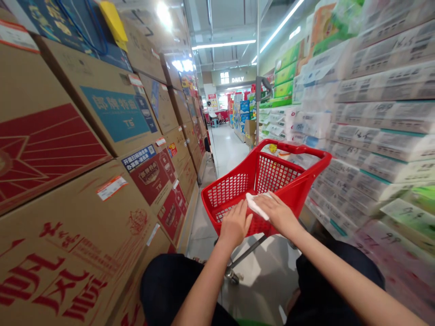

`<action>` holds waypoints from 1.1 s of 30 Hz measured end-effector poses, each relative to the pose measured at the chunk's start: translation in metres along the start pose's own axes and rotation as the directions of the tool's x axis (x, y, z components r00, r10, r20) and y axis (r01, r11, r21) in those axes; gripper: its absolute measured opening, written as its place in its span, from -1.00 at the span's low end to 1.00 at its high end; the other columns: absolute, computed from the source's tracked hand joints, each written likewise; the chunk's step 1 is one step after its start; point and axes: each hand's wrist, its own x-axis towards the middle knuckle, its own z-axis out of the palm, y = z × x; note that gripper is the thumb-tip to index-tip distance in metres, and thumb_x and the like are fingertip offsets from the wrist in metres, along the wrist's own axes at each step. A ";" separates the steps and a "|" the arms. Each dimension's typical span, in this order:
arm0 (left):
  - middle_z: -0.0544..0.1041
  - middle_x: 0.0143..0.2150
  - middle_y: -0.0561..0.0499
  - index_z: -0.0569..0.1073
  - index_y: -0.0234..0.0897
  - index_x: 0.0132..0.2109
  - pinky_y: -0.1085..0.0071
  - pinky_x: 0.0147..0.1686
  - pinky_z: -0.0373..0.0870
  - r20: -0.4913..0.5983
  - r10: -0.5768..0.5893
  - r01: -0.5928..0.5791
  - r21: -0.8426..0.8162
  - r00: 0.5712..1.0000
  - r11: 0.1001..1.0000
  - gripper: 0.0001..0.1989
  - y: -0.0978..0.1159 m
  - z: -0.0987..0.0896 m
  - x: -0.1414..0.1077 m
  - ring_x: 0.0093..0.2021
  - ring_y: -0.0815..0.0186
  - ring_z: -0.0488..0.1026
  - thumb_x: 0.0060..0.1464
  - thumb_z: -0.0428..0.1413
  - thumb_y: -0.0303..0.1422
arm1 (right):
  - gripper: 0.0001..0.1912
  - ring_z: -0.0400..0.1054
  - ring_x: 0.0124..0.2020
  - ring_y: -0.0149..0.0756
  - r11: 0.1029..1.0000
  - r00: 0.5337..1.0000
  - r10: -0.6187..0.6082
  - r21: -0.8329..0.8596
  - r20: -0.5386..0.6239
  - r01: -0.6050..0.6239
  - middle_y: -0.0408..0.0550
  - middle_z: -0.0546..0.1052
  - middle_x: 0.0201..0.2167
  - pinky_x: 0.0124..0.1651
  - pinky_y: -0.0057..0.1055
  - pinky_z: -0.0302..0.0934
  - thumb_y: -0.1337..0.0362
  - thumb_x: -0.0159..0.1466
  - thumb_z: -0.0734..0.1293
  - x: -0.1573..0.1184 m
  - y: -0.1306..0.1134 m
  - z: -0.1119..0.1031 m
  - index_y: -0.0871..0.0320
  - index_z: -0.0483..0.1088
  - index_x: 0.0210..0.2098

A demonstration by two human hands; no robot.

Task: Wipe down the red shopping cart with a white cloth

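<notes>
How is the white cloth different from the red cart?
Colour: the cloth is white, while the cart's basket is red. Size: the cart is much bigger than the cloth. Surface: the cart's basket has rows of holes, but the cloth shows none. Place: the cart stands on wheels, while the cloth is under the right hand. Both are in front of the person.

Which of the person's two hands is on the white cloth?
The right hand: its fingers lie over the white cloth at the red basket. The left hand, close beside it, shows no cloth under its fingers.
</notes>
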 end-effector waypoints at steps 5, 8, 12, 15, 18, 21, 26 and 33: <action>0.29 0.41 -0.10 0.10 -0.14 0.46 0.14 0.26 0.39 -0.038 0.033 -0.034 -0.014 0.999 0.999 -0.39 -0.023 -0.005 -0.005 0.31 0.12 0.37 0.36 -0.01 -0.16 | -0.40 0.28 0.30 -0.21 0.998 0.999 0.043 -0.051 0.019 -0.042 -0.08 0.44 0.27 0.48 0.03 -0.15 0.46 0.35 0.15 -0.011 0.046 -0.023 -0.02 0.25 0.34; 0.27 0.43 -0.06 0.16 -0.10 0.43 0.14 0.25 0.39 -0.022 0.041 -0.042 -0.028 0.999 0.999 -0.41 -0.029 -0.012 -0.006 0.30 0.13 0.39 0.34 0.02 -0.13 | -0.44 0.26 0.32 -0.18 0.980 0.993 0.119 -0.159 -0.015 -0.120 -0.06 0.43 0.28 0.47 0.07 -0.20 0.42 0.38 0.12 -0.025 0.089 -0.042 0.00 0.27 0.33; 0.25 0.44 -0.03 0.20 -0.11 0.41 0.16 0.23 0.41 -0.005 0.046 -0.046 -0.044 0.999 0.998 -0.41 -0.026 -0.014 -0.006 0.29 0.13 0.39 0.32 0.05 -0.09 | -0.47 0.27 0.31 -0.10 0.948 0.980 0.186 -0.248 -0.070 -0.198 0.00 0.44 0.27 0.47 0.11 -0.23 0.37 0.40 0.12 -0.037 0.114 -0.056 0.05 0.27 0.33; 0.28 0.42 -0.02 0.20 -0.10 0.41 0.15 0.21 0.43 -0.009 0.048 -0.048 -0.055 0.999 0.997 -0.40 -0.024 -0.011 -0.005 0.28 0.12 0.40 0.32 0.05 -0.05 | -0.48 0.24 0.32 -0.04 0.939 0.973 0.217 -0.256 -0.084 -0.231 0.07 0.44 0.26 0.44 0.13 -0.13 0.39 0.38 0.13 -0.032 0.094 -0.045 0.10 0.30 0.31; 0.31 0.40 -0.03 0.23 -0.11 0.39 0.17 0.21 0.42 -0.020 0.052 -0.053 -0.063 0.998 0.997 -0.42 -0.025 -0.009 -0.005 0.28 0.15 0.39 0.32 0.05 -0.06 | -0.45 0.20 0.34 -0.06 0.966 0.987 0.155 -0.205 -0.031 -0.158 0.05 0.41 0.29 0.44 0.08 -0.07 0.40 0.37 0.15 -0.021 0.062 -0.028 0.09 0.27 0.33; 0.38 0.36 -0.04 0.29 -0.13 0.34 0.20 0.22 0.40 -0.031 0.051 -0.053 -0.071 0.998 0.996 -0.50 -0.031 -0.011 -0.005 0.27 0.18 0.40 0.36 0.02 -0.10 | -0.41 0.20 0.35 -0.14 0.985 0.996 0.080 -0.157 0.028 -0.075 -0.04 0.39 0.31 0.46 0.05 -0.10 0.41 0.38 0.14 -0.017 0.053 -0.024 0.01 0.20 0.38; 0.46 0.28 -0.01 0.37 -0.13 0.27 0.25 0.22 0.40 -0.049 0.045 -0.049 -0.092 0.998 0.995 -0.58 -0.042 -0.015 -0.006 0.24 0.22 0.44 0.40 -0.04 -0.10 | -0.38 0.25 0.32 -0.12 0.962 0.990 0.139 -0.234 -0.029 -0.142 -0.07 0.39 0.31 0.48 0.11 -0.23 0.41 0.37 0.10 -0.036 0.107 -0.061 -0.03 0.18 0.39; 0.49 0.26 -0.01 0.36 -0.14 0.28 0.24 0.22 0.39 -0.054 0.032 -0.037 -0.103 0.998 0.994 -0.55 -0.041 -0.012 -0.005 0.23 0.22 0.45 0.38 -0.03 -0.06 | -0.42 0.20 0.35 -0.06 0.923 0.969 0.219 -0.296 -0.114 -0.244 0.06 0.37 0.32 0.45 0.09 -0.12 0.40 0.39 0.08 -0.044 0.112 -0.060 0.12 0.20 0.38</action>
